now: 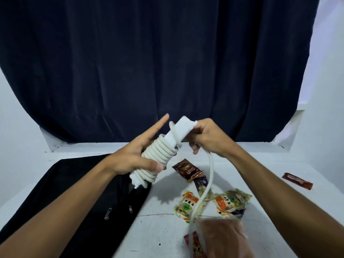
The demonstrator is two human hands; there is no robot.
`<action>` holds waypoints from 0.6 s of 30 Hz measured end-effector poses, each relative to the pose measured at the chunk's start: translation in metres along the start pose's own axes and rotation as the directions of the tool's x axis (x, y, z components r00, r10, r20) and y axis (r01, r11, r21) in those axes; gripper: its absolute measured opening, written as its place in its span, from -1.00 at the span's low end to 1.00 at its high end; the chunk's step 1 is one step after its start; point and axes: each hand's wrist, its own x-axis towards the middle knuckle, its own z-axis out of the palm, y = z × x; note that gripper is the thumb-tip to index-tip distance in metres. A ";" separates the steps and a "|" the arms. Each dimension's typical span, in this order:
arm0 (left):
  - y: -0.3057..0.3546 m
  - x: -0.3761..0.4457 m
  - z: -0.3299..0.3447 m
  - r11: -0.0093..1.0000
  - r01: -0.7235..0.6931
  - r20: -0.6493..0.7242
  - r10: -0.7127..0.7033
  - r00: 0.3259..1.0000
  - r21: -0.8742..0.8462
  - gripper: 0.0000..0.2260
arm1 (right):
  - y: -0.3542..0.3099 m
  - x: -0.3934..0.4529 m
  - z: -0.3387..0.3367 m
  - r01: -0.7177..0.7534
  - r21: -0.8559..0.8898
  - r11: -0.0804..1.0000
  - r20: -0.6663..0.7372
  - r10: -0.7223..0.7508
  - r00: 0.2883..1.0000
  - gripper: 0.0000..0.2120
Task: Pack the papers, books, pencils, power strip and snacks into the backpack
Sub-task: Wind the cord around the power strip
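Left hand (128,159): clamped on the coiled end of the power strip (167,146); forefinger out
Right hand (206,138): pinching the cord (209,175)
Winding: keep turns snug; tuck the tail

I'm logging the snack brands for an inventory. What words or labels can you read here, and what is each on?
"LAYER CAKE": dark blue packet, partly behind the white cord.
Large letters on the brown packet: upside down, not surely readable.
Chinese characters on the two yellow-orange packets: too small to read.
Brown bar wrapper at right: too blurred.
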 end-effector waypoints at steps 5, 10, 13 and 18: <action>-0.005 0.007 -0.001 1.000 0.001 -0.040 -0.001 0.999 -0.008 -0.13 | 0.004 -0.008 0.012 -0.085 -0.051 0.995 0.038 0.087 0.995 -0.67; -0.008 0.007 -0.001 1.000 0.019 -0.086 -0.019 0.996 -0.005 -0.20 | 0.004 -0.017 0.012 -0.182 0.190 0.965 0.102 0.165 0.981 -0.79; -0.011 0.007 0.001 1.000 0.028 -0.120 -0.027 0.992 0.003 -0.22 | 0.003 -0.020 0.022 -0.163 0.187 0.969 -0.018 0.169 0.985 -0.82; -0.017 0.008 0.005 0.999 0.032 -0.154 -0.035 0.987 -0.017 -0.18 | 0.005 -0.021 0.038 -0.109 0.131 0.985 -0.188 0.132 0.973 -0.73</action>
